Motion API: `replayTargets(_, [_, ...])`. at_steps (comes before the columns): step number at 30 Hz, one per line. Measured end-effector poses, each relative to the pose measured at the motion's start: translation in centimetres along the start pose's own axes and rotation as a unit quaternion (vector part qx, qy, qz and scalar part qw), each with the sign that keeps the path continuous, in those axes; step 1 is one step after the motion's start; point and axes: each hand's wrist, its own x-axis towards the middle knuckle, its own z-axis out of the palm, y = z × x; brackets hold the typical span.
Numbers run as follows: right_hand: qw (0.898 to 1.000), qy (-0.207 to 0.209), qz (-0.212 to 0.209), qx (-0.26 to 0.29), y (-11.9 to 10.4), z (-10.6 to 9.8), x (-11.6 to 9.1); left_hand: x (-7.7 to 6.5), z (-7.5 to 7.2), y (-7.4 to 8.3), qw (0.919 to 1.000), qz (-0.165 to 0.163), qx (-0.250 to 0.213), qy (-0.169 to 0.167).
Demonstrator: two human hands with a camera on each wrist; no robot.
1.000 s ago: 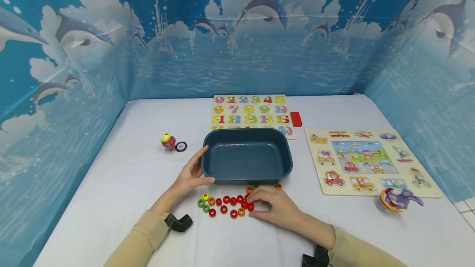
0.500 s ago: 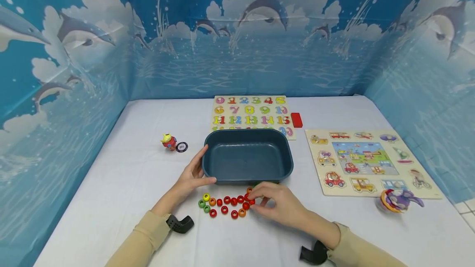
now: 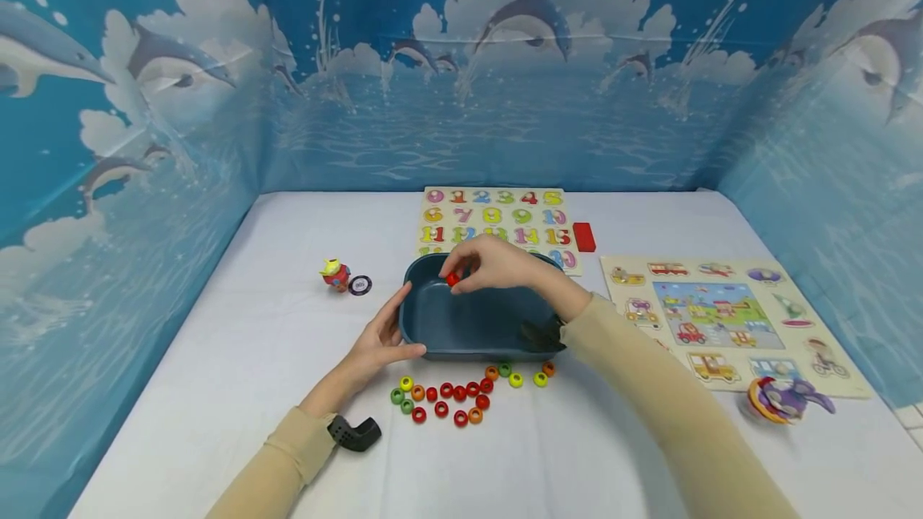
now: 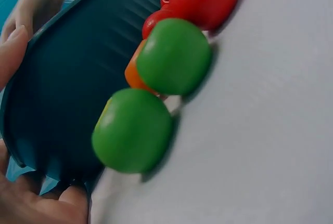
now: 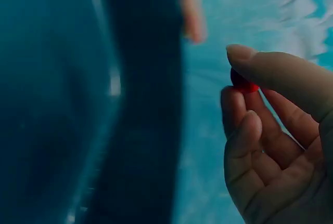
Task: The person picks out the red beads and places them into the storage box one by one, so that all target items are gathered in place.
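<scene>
My right hand pinches a red bead between thumb and fingertips, above the far left part of a dark blue plastic bin. In the right wrist view the red bead shows between the thumb and index finger. My left hand grips the bin's left side, thumb at the near corner and fingers along the left wall. On the cloth in front of the bin lie several red beads, with orange, yellow and green beads among them. Up close in the left wrist view are two green beads.
A number puzzle board lies behind the bin, with a red block beside it. To the right are a vehicle puzzle board and a purple toy. A small figure and a round chip lie to the left.
My right hand has picked up a red bead from the near group and carried it up and left over the bin. The left hand has stayed on the bin.
</scene>
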Motion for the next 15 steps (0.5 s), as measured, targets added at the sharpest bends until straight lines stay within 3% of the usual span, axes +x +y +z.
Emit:
replayTargets(3, [0.999, -0.033, 0.032, 0.01, 2.0, 0.9, 2.3, 0.0, 0.0, 0.0, 1.0, 0.002, -0.004, -0.005])
replayTargets(7, [0.996, -0.059, 0.059, -0.03, 3.7, 2.6, 4.1, 0.0, 0.1, 0.1, 0.9998, 0.007, -0.018, -0.009])
replayTargets(12, [0.989, -0.059, 0.073, -0.115, 4.8, 4.4, 5.1, -0.1, 0.1, 0.3, 0.9996, 0.007, -0.026, -0.011])
replayTargets(15, [0.987, -0.052, 0.077, -0.132, 5.0, 4.9, 5.3, -0.1, 0.1, 0.4, 0.9996, 0.006, -0.027, -0.011])
